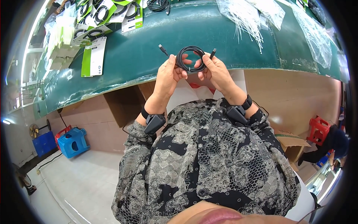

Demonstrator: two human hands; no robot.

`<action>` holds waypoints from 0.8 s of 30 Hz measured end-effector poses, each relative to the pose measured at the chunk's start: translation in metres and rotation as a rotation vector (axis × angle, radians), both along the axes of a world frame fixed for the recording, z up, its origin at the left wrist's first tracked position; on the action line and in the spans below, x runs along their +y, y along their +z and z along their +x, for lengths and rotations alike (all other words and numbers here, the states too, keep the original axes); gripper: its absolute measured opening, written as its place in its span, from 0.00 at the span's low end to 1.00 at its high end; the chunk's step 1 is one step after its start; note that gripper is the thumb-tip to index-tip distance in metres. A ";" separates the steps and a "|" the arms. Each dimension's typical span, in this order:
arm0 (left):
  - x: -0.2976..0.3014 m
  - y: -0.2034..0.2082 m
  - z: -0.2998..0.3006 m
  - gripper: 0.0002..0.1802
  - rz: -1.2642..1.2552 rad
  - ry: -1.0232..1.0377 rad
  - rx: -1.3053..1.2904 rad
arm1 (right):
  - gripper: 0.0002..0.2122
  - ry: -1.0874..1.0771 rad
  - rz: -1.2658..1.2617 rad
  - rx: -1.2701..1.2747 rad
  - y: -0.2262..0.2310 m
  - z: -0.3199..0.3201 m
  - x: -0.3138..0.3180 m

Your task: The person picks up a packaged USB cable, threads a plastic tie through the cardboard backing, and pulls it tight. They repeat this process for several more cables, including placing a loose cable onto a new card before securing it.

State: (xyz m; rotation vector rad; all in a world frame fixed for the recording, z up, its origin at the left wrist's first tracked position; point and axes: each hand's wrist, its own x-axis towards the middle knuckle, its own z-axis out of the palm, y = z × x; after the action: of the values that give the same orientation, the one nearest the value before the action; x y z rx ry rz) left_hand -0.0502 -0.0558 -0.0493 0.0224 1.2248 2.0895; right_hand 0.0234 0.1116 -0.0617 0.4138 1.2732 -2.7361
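A coiled black cable (191, 47) hangs between my two hands, just above the front edge of the green table. Its loops form a ring, with a small pale tie at the lower part. My left hand (169, 72) pinches the left side of the coil, and one plug (162, 49) sticks out past that thumb. On the other side my right hand (216, 70) grips the coil between thumb and fingers. A second plug (213, 53) stands up beside the right thumb. Some fingers are hidden behind the loops.
On the green table (149, 52), packaged cables (100, 15) are heaped at the far left, near a stack of cards (61, 56). Another black coil (158, 4) lies at the back. White cable ties (246, 22) and plastic bags (313, 41) spread at the right. Stools (73, 142) stand on the floor.
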 end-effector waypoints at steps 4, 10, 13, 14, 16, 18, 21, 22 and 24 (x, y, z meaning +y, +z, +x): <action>0.000 -0.006 -0.001 0.22 -0.200 0.124 0.269 | 0.15 -0.049 -0.004 0.007 -0.002 0.003 -0.006; -0.004 -0.006 -0.005 0.23 -0.156 0.050 0.144 | 0.17 -0.031 0.073 0.007 0.001 0.007 -0.005; -0.007 -0.003 -0.007 0.23 -0.133 0.001 0.132 | 0.18 -0.004 0.114 0.040 0.005 0.008 -0.003; -0.007 -0.002 -0.006 0.24 -0.165 -0.006 0.145 | 0.18 -0.005 0.121 0.036 0.006 0.008 -0.003; -0.007 -0.001 -0.005 0.25 -0.229 -0.018 0.172 | 0.19 -0.007 0.134 0.028 0.008 0.008 -0.002; -0.009 -0.004 -0.007 0.24 -0.225 -0.009 0.180 | 0.19 0.018 0.123 0.044 0.006 0.009 -0.001; -0.007 -0.005 -0.009 0.24 -0.215 0.016 0.199 | 0.19 0.073 0.104 0.079 0.002 0.009 0.000; 0.000 0.000 -0.008 0.23 -0.190 0.009 0.132 | 0.19 0.036 0.092 0.031 0.002 0.009 0.000; 0.010 0.008 -0.007 0.20 -0.138 -0.006 0.002 | 0.19 -0.037 0.071 -0.062 0.002 0.008 -0.001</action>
State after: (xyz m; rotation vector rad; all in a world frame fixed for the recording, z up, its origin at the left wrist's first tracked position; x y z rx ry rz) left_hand -0.0576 -0.0462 -0.0408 -0.0354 1.3655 1.9958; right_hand 0.0315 0.1110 -0.0599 0.5288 1.3636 -2.6913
